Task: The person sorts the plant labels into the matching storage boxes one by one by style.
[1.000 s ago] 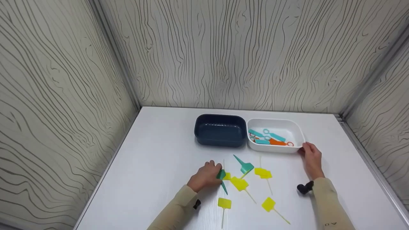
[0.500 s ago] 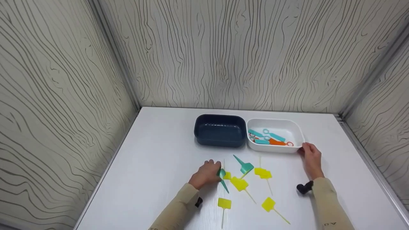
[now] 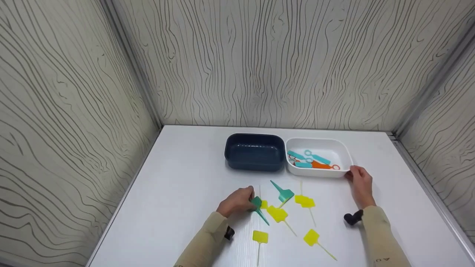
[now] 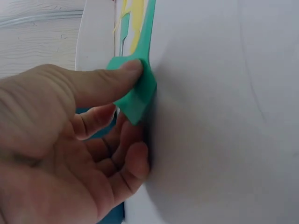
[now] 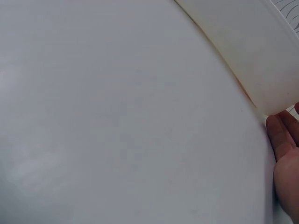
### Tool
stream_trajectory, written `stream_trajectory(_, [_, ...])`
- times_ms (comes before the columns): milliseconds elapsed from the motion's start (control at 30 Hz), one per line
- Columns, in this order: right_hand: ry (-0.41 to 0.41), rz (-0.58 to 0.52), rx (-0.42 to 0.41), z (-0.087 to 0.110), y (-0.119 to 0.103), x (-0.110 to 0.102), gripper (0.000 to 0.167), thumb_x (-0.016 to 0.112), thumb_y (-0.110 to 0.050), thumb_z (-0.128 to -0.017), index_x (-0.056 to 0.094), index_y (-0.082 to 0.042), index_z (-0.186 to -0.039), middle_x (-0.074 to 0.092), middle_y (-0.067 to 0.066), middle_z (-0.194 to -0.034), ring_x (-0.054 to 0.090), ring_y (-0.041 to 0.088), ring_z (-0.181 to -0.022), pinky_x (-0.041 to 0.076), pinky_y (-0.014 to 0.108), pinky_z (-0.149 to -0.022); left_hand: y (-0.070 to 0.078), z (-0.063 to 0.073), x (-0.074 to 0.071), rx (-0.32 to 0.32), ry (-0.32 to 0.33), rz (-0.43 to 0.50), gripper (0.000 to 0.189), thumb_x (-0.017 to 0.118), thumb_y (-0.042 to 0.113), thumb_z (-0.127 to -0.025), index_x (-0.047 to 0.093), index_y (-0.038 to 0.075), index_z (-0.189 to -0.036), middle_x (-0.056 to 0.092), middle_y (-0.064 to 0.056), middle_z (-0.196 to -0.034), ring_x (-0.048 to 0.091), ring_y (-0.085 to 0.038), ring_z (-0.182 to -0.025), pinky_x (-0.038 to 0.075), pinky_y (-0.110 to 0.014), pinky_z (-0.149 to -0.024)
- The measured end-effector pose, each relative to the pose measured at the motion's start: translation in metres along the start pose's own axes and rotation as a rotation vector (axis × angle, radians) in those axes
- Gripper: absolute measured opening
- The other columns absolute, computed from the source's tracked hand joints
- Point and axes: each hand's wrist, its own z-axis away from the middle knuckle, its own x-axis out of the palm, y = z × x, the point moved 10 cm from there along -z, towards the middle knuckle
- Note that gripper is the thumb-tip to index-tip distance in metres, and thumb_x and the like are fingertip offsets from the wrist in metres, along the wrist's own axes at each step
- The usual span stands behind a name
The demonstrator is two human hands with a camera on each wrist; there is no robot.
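Note:
My left hand (image 3: 239, 202) pinches a green plant label (image 3: 256, 204) by its wide head, the pointed stem angled toward the front right. In the left wrist view, the thumb lies across the label's head, and the other fingers curl behind it. A second green plant label (image 3: 285, 194) lies just to the right on the table. Yellow plant tags (image 3: 278, 214) with thin stems are spread around and in front of it. My right hand (image 3: 362, 185) holds the front right corner of a white container (image 3: 315, 172), fingertips against its wall and the thumb near the rim.
Inside the white container lie several turquoise and orange pieces (image 3: 321, 165) with ring ends. A dark blue container (image 3: 255, 165) stands directly left of it. Single yellow tags (image 3: 260, 237) lie nearer the front. Patterned panels (image 3: 237, 66) enclose the white table (image 3: 178, 178).
My left hand has turned the green plant label slightly, its stem tip swinging to the right, and the fingers have drawn in. The right hand stays at the white container's corner.

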Motion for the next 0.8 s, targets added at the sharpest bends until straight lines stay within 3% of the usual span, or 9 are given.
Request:
stream_trajectory(100, [-0.018, -0.078, 0.016, 0.0, 0.002, 0.001, 0.057, 0.056, -0.041, -0.098, 0.048, 0.006, -0.129, 0.059, 0.002, -0.109, 0.063, 0.005, -0.095, 0.052, 0.015, -0.088, -0.003, 0.001, -0.001, 0.001, -0.017, 0.048, 0.024, 0.077, 0.021, -0.085, 0.054, 0.017, -0.088, 0.051, 0.003, -0.078, 0.048, -0.013, -0.073, 0.041, -0.026, -0.064])
stream_trajectory(233, [-0.02, -0.041, 0.021, 0.0, 0.002, 0.001, 0.059, 0.054, -0.045, -0.098, 0.048, 0.004, -0.13, 0.058, 0.003, -0.113, 0.062, 0.004, -0.097, 0.051, 0.013, -0.088, -0.001, 0.0, -0.007, 0.026, -0.018, 0.065, 0.019, 0.074, 0.023, -0.087, 0.056, 0.017, -0.09, 0.052, 0.003, -0.082, 0.049, -0.012, -0.075, 0.041, -0.025, -0.066])
stream_trajectory(500, [-0.007, -0.048, 0.026, 0.0, 0.003, 0.001, 0.056, 0.055, -0.042, -0.099, 0.049, 0.004, -0.13, 0.059, 0.005, -0.115, 0.062, 0.002, -0.096, 0.05, 0.012, -0.087, 0.008, -0.001, -0.036, 0.124, 0.045, 0.158, 0.009, 0.067, 0.022, -0.093, 0.06, 0.015, -0.094, 0.058, 0.002, -0.086, 0.052, -0.01, -0.073, 0.045, -0.023, -0.064])
stream_trajectory(800, [-0.003, 0.009, 0.009, 0.0, 0.001, 0.0, 0.056, 0.052, -0.044, -0.099, 0.049, 0.003, -0.131, 0.06, 0.004, -0.116, 0.061, 0.0, -0.098, 0.05, 0.011, -0.088, 0.008, -0.002, -0.069, 0.129, 0.121, 0.261, 0.005, 0.063, 0.018, -0.095, 0.06, 0.014, -0.097, 0.06, 0.0, -0.089, 0.057, -0.012, -0.074, 0.052, -0.026, -0.071])
